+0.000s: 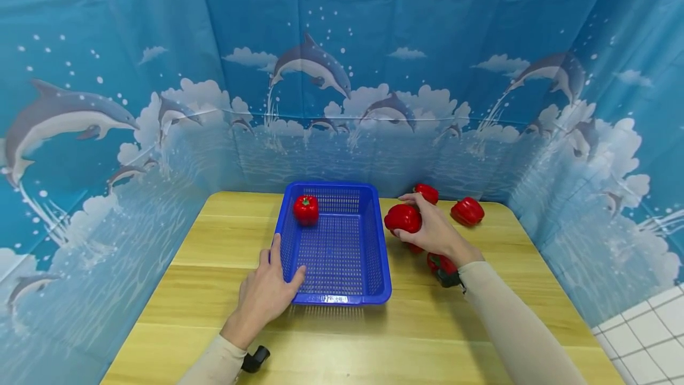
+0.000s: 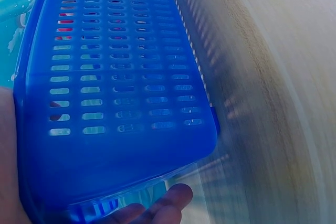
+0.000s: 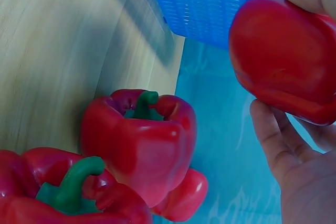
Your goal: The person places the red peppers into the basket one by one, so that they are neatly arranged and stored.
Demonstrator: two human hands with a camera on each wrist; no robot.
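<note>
Wooden table (image 1: 417,337) supports a blue basket (image 1: 342,260); left hand (image 1: 265,290) grips its near left corner; right hand (image 1: 437,232) holds a red pepper (image 1: 402,218) right of the basket.

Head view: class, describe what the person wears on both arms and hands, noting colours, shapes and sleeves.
The left sleeve and right sleeve are long, plain and cream-beige, ending near the wrist. Just there sits a small black device on each arm: the left wrist camera and the right wrist camera. The left grip and right grip are ungloved.
</note>
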